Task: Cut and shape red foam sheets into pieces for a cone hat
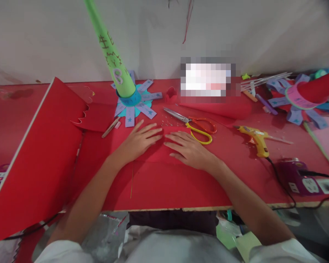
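My left hand point(139, 143) lies flat, fingers spread, on a red sheet of paper point(156, 155) on the red table. Facing it, my right hand point(191, 150) rests on the same sheet, also flat with its fingers apart. A small gap separates the two sets of fingertips. Scissors point(185, 119) with orange and yellow handles lie just beyond the right hand. Past the left hand stands a green paper cone point(123, 82) on a blue band with purple star-printed strips around it. A thin yellowish stick point(132, 180) lies below the left hand.
A yellow glue gun point(256, 140) with a black cable and a purple power strip point(298, 179) sit on the right. Large red board point(41, 157) leans at the left. Behind are a blurred-out screen point(208, 78), a red cone point(326, 86) with strips, and the wall.
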{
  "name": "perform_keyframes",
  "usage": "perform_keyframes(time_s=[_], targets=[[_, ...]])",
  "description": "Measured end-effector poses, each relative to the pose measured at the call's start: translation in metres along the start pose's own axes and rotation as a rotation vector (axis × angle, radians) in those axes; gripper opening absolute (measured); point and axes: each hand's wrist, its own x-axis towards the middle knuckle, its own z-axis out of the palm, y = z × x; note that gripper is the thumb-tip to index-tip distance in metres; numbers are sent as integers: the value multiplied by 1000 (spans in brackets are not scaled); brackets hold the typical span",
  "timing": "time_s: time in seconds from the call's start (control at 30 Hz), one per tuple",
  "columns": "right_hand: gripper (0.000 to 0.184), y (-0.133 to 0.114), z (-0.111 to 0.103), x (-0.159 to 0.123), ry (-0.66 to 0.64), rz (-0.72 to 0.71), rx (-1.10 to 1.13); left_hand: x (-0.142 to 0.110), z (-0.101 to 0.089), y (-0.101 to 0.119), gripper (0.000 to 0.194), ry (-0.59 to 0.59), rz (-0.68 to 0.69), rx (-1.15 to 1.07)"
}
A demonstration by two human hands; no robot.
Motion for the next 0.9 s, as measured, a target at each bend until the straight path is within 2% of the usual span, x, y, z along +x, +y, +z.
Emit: perform_keyframes(time_s=[0.07,0.2,0.27,0.33,0.43,0.5,0.57,0.67,0.73,0.8,0.9], targets=[[42,-1,0,-1,-22,-12,1,0,-10,-4,44,54,-117,63],[42,-9,0,0,-47,5,22,-6,-31,-16,40,163,-612,248],[41,-16,2,2,-63,-16,52,-11,-38,-25,40,159,-819,360],[43,-22,5,5,-89,-68,76,-15,-41,-34,41,104,-940,417],[51,-25,9,7,-123,-123,78,-19,-40,-42,45,1,-984,426],[52,-20,8,6,-117,-100,56,-19,-38,-43,49,-33,-970,418],[47,-10,1,4,-67,-5,5,-18,-37,-41,49,-43,-955,410],[42,8,-12,0,74,279,-114,-17,-38,-37,47,-49,-942,412],[42,20,-19,-2,115,450,-183,-16,-39,-35,47,-52,-947,426],[41,29,-24,-5,102,533,-215,-15,-41,-34,47,-71,-966,431],[39,37,-27,-9,81,559,-235,-14,-42,-34,49,-118,-994,423]])
